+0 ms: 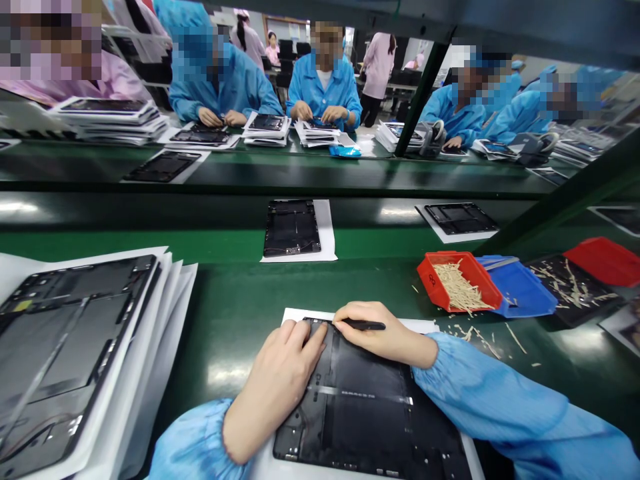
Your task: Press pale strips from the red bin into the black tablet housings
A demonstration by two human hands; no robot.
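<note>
A black tablet back panel [367,407] lies on a white sheet [295,315] on the green table right in front of me. My left hand [280,380] rests on the panel's far left corner, fingers together and pressing down flat. My right hand [380,337] lies across the panel's far edge, closed around a thin black tool [365,325] whose tip points left toward my left fingertips. Both my sleeves are blue.
A stack of panels on white sheets [75,353] sits at my left. A red tray of pale strips [457,280], a blue tray [523,290] and another red tray [605,260] stand at right. More panels [293,228] ride the belt. Several workers sit opposite.
</note>
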